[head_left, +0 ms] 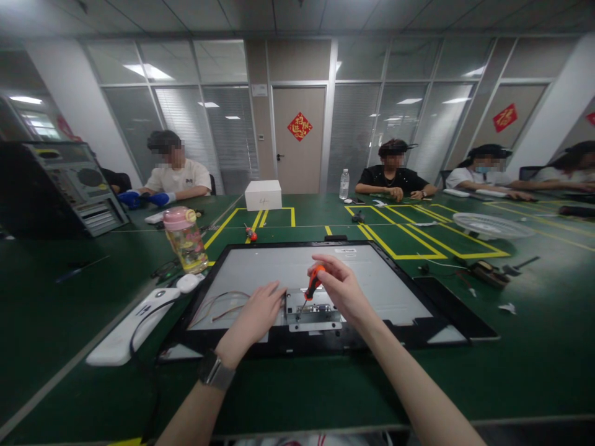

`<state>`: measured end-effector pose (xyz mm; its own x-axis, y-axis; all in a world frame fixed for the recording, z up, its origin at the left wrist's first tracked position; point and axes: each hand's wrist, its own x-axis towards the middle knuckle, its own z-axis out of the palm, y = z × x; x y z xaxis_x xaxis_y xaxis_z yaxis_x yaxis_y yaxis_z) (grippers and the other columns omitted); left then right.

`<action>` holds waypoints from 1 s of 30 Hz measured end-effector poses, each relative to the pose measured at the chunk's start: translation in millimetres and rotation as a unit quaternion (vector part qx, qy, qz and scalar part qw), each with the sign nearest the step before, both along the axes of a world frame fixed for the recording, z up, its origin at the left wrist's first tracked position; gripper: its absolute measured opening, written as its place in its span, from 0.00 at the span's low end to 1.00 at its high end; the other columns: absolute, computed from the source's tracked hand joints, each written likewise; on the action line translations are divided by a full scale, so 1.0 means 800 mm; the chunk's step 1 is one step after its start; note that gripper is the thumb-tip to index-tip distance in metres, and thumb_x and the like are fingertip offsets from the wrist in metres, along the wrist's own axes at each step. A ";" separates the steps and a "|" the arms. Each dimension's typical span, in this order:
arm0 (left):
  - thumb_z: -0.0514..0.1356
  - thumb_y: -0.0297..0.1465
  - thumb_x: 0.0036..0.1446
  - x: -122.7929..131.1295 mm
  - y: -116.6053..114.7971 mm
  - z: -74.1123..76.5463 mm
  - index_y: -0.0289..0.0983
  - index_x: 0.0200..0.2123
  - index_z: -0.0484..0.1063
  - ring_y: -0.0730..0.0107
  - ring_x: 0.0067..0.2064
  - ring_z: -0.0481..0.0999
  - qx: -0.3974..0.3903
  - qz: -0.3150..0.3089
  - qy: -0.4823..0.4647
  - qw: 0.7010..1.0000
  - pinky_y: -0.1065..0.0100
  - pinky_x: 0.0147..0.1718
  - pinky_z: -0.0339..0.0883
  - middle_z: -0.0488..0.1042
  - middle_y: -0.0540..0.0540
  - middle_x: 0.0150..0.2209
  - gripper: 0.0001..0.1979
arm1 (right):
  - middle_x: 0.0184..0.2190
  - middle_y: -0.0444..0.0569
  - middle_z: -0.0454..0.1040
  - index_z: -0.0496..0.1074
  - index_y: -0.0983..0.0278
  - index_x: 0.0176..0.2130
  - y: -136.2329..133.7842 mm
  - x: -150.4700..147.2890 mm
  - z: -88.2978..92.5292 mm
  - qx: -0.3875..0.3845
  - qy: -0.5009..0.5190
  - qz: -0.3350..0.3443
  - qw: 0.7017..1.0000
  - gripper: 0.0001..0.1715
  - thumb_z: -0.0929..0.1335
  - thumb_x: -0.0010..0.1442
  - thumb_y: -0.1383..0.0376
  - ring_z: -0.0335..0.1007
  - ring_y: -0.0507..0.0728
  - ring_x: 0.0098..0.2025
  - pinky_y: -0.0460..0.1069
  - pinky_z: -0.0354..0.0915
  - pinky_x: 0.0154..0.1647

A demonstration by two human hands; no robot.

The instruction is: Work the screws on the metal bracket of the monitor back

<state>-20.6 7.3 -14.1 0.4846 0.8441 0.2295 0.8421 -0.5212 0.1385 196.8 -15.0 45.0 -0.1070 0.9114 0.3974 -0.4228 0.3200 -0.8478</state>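
A flat display panel (381, 285) with a black frame and grey back lies on the green table in front of me. Near its lower edge a metal bracket (316, 324) is seated on the back. My right hand (341, 285) grips an orange and black screwdriver (315, 284) by the handle, its tip pointing down at the bracket's left part. Whether the tip sits in a screw is too small to tell. My left hand (263, 310) lies flat, fingers stretched, its fingertips at the bracket's left side. Thin wires (218, 300) run over the panel left of that hand.
Left of the panel are a white power strip (139, 328) with a black cable and a pink-lidded bottle (186, 241). A black slab (455, 306) lies along the right edge. Beyond stand a white box (263, 196) and a red-handled tool (251, 233). Several people sit across the table.
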 end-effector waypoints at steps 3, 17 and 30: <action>0.49 0.29 0.69 0.000 -0.001 0.002 0.38 0.60 0.68 0.56 0.64 0.67 -0.004 0.000 0.004 1.000 0.52 0.63 0.59 0.66 0.38 0.65 0.19 | 0.34 0.47 0.80 0.79 0.56 0.44 -0.002 -0.001 0.001 0.004 0.010 0.040 0.999 0.19 0.75 0.54 0.52 0.75 0.58 0.40 0.55 0.68 0.46; 0.49 0.29 0.69 0.000 0.001 -0.004 0.38 0.59 0.69 0.55 0.64 0.67 -0.002 0.003 -0.003 1.000 0.51 0.63 0.59 0.66 0.37 0.65 0.19 | 0.33 0.45 0.77 0.76 0.55 0.51 -0.005 0.000 0.003 0.017 -0.014 0.026 0.999 0.24 0.75 0.55 0.54 0.73 0.56 0.39 0.55 0.69 0.47; 0.48 0.28 0.69 0.004 -0.006 0.008 0.36 0.60 0.69 0.54 0.64 0.67 -0.010 0.005 0.013 1.000 0.51 0.63 0.59 0.65 0.36 0.65 0.20 | 0.37 0.44 0.75 0.81 0.55 0.34 0.002 0.000 -0.006 0.049 -0.041 -0.003 0.998 0.10 0.77 0.53 0.54 0.72 0.55 0.39 0.52 0.67 0.46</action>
<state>-17.7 2.5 -8.0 0.4809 0.8539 0.1990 0.8513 -0.5091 0.1271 197.1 -13.5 40.4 -0.1383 0.8690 0.4751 -0.3512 0.4055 -0.8440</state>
